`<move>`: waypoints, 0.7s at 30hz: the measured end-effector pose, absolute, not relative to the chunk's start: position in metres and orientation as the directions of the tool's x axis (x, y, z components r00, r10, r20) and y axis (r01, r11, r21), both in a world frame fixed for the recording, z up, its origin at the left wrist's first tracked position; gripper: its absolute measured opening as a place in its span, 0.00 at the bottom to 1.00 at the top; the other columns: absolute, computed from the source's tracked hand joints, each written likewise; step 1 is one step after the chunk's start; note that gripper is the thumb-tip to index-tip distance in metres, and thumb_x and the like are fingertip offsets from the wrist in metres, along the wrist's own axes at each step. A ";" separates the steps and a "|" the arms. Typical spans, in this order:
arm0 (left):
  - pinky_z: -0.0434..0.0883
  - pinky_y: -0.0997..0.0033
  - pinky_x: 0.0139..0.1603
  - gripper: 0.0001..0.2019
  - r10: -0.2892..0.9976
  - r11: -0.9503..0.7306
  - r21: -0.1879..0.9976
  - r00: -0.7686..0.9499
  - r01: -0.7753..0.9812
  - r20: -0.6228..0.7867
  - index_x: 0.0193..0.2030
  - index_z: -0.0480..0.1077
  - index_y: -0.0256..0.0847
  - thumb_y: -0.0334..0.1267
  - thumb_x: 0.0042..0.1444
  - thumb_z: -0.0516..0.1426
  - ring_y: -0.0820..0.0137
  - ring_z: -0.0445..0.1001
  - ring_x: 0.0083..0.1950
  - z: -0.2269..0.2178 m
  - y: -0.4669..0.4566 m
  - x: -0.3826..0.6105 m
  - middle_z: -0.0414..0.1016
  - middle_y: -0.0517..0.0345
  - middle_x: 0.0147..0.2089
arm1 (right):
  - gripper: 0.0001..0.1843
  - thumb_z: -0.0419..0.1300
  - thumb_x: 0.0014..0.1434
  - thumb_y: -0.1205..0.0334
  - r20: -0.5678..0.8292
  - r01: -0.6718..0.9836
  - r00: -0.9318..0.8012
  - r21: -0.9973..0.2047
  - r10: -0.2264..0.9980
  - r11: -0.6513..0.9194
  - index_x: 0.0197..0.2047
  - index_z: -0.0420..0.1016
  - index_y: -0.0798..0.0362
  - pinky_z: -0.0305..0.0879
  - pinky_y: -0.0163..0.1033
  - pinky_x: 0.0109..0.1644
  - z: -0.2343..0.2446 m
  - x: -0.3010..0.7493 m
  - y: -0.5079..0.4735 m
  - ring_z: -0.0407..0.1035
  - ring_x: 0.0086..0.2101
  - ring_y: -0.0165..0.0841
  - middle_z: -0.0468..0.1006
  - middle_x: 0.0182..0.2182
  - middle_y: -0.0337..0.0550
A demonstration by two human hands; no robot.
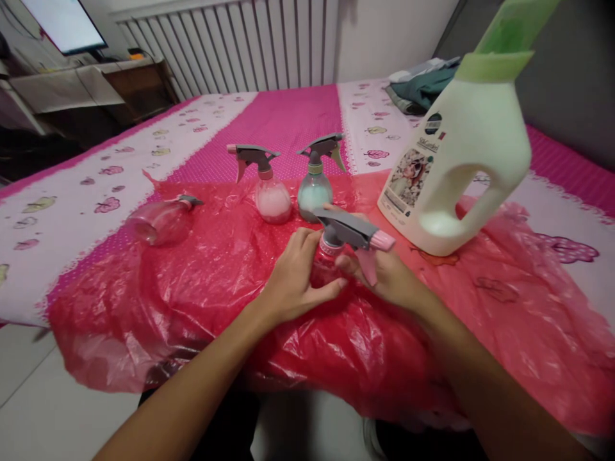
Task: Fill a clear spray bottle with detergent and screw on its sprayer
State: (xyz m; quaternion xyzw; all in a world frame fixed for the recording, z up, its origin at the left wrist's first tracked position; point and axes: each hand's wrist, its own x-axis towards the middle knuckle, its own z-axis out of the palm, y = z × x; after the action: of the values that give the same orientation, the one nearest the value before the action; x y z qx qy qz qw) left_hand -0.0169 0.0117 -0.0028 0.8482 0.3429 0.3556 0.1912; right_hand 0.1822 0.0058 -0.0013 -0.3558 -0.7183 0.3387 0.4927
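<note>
Over the red plastic sheet (192, 288), I have the left hand (298, 275) curled round the spray bottle (342, 225), the right hand (391, 278) holding it by neck and head; beyond stand a pink-filled bottle (272, 200) and a mint-filled bottle (314, 191), a large jug (461, 144) rightward.

The head camera looks forward and down across the bedspread (298, 121); it seems quite near.
</note>
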 end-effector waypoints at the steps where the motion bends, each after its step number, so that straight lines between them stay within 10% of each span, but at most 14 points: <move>1: 0.72 0.49 0.58 0.26 0.730 -0.681 0.580 0.481 0.448 0.486 0.62 0.60 0.46 0.50 0.62 0.63 0.55 0.70 0.57 -0.003 0.012 -0.017 0.68 0.49 0.56 | 0.27 0.65 0.67 0.49 0.453 0.150 -0.260 -0.854 0.853 0.499 0.67 0.69 0.37 0.74 0.48 0.61 -0.001 0.187 0.007 0.74 0.54 0.39 0.72 0.58 0.45; 6: 0.71 0.54 0.55 0.24 0.753 -0.650 0.581 0.315 0.490 0.578 0.58 0.62 0.45 0.47 0.61 0.65 0.60 0.71 0.52 -0.006 0.009 -0.017 0.69 0.54 0.52 | 0.22 0.62 0.69 0.56 0.478 0.007 -0.147 -0.875 0.866 0.485 0.65 0.70 0.34 0.70 0.45 0.61 0.006 0.203 0.002 0.72 0.52 0.35 0.76 0.50 0.39; 21: 0.72 0.55 0.52 0.25 0.639 -0.748 0.491 0.286 0.446 0.714 0.59 0.63 0.45 0.51 0.61 0.64 0.60 0.71 0.52 -0.010 0.011 -0.015 0.70 0.52 0.52 | 0.10 0.74 0.60 0.58 0.672 0.324 -0.048 -0.690 0.739 0.648 0.41 0.77 0.47 0.70 0.39 0.44 0.033 0.193 -0.020 0.74 0.37 0.31 0.80 0.34 0.34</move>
State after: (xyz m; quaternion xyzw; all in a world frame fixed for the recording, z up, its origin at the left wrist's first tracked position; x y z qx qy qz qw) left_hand -0.0149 0.0112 -0.0101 0.7959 0.3408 0.4907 0.0987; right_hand 0.1925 -0.0201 0.0325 -0.3791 -0.7012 0.1801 0.5763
